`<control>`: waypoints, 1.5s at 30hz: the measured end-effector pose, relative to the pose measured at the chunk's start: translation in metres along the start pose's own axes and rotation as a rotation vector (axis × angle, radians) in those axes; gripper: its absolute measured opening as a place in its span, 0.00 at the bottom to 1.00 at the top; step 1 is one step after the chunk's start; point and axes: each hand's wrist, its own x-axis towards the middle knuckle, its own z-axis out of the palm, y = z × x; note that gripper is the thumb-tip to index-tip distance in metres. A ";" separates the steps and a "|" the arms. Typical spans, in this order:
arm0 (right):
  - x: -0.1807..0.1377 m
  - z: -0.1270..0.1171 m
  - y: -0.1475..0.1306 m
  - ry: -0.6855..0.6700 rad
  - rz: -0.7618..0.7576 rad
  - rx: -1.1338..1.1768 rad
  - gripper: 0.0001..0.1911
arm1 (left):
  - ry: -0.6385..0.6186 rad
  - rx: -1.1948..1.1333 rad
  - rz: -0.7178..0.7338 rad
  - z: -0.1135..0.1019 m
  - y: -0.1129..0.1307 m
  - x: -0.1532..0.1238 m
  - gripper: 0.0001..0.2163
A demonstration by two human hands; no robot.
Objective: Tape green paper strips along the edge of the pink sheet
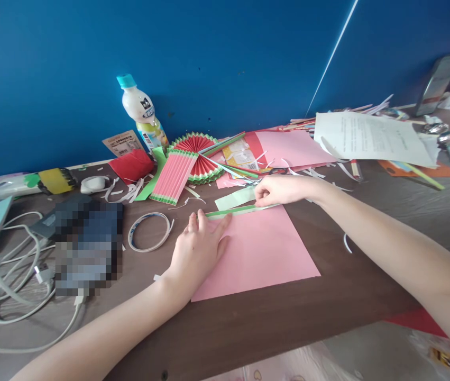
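A sheet of pink paper (264,254) lies flat on the brown table. Along its far edge runs a narrow green strip (242,210) with a pale border. My left hand (199,246) rests on the sheet's left side, fingers spread, tips touching the strip. At the strip's right end my right hand (280,190) is closed, its bent fingers pinching the strip near the sheet's far edge; the fingertips are partly hidden. Just beyond, a pale green paper piece (235,198) lies partly under the right hand. A roll of tape (150,232) is left of my left hand.
Behind the sheet are a pleated red-green paper fan (199,151), a folded pink piece (175,177) and paper scraps. A bottle (143,114) leans against the blue wall. White cables (0,283) and a blurred dark object (93,246) lie left. A printed sheet (371,137) lies right.
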 end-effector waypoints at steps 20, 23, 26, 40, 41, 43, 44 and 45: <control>-0.003 0.000 -0.004 0.033 0.052 -0.088 0.09 | 0.009 -0.001 0.008 0.001 0.000 0.000 0.21; -0.004 -0.001 -0.004 0.026 0.049 -0.078 0.09 | 0.022 0.008 0.009 0.001 0.000 -0.001 0.21; -0.005 -0.002 -0.002 0.007 0.057 -0.060 0.09 | 0.015 0.008 0.003 0.001 0.000 0.000 0.21; -0.002 -0.006 0.006 -0.081 0.048 0.004 0.08 | -0.008 -0.036 -0.008 0.001 -0.001 0.000 0.21; -0.002 -0.006 0.006 -0.081 0.050 0.007 0.08 | -0.009 -0.033 -0.008 0.001 -0.001 0.000 0.21; -0.002 -0.006 0.007 -0.084 0.055 0.014 0.07 | -0.002 -0.024 -0.003 0.001 0.000 0.000 0.22; -0.002 -0.006 0.007 -0.086 0.060 0.016 0.07 | 0.005 -0.017 0.000 0.001 0.000 0.000 0.22; -0.002 -0.006 0.008 -0.089 0.064 0.019 0.08 | 0.009 -0.009 0.001 0.001 0.000 0.000 0.22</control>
